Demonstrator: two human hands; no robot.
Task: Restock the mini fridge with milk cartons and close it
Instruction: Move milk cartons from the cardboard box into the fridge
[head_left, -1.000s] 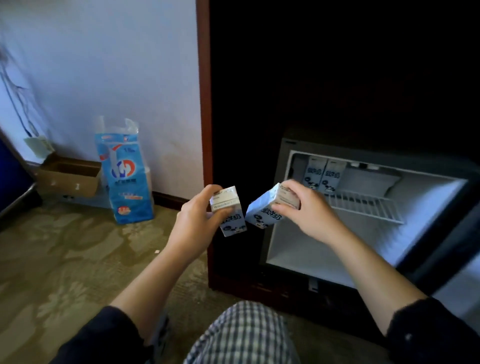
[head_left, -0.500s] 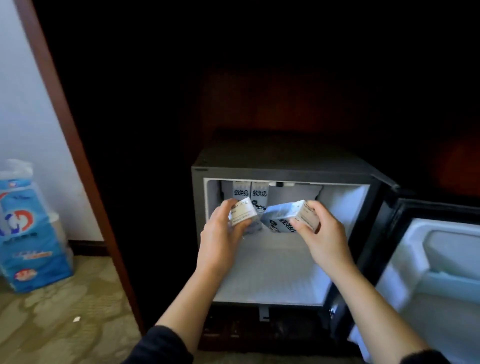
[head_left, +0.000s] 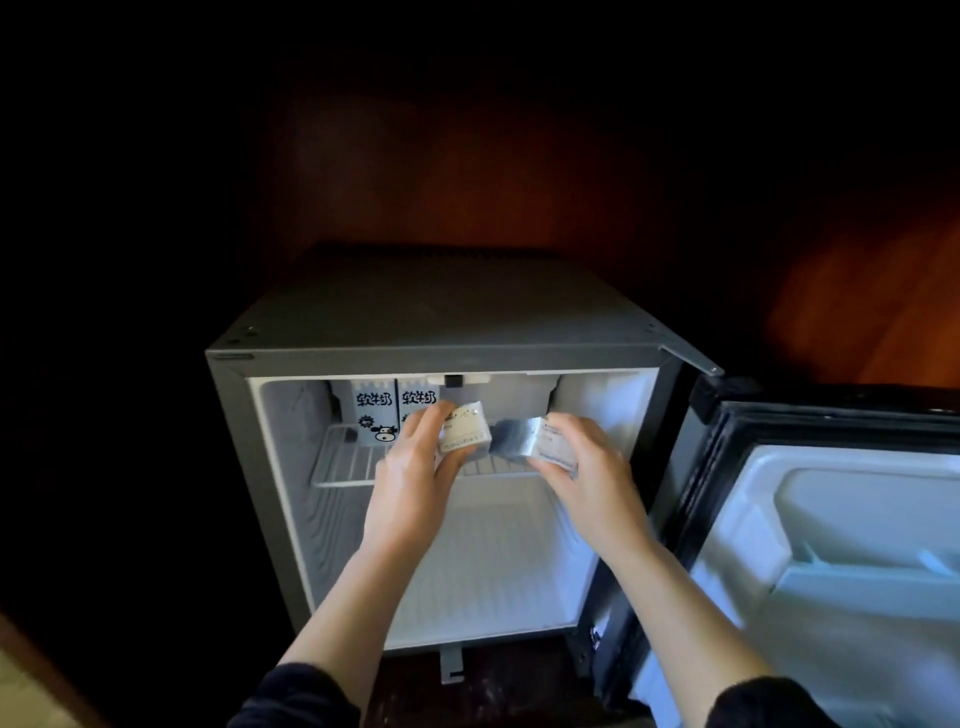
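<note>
Cabinet (head_left: 519, 171): dark wood recess, encloses the fridge; mostly in shadow.

Fridge (head_left: 441, 317): grey box, centre of view, standing open. White interior, lit. Lower compartment bare, ribbed floor.

Door (head_left: 831, 545): swung out to the right, inner face toward camera, w/ moulded white liner and black gasket round the edge.

Shelf (head_left: 343, 462): white wire rack across upper part of the interior, level.

Stocked cartons (head_left: 374, 415): 2 pcs, upright, side by side and touching, far left on the shelf against the back wall. Blue-white print w/ cow graphic. The right one is partly hidden by the left hand.

Left hand (head_left: 415, 467): reaches in over the shelf, fingers and thumb pinching left carton (head_left: 464, 431) by its sides. Carton tilted, end face toward camera, just right of the stocked pair. Whether it touches the shelf: cannot tell.

Right hand (head_left: 582, 462): reaches in at the right, fingers wrapped on right carton (head_left: 540, 439), thumb under. Carton lies near horizontal, pointing left, above the shelf. The two held cartons are just beside each other; contact btwn them unclear.

Sleeves (head_left: 301, 696): dark, at near edge on both forearms.
</note>
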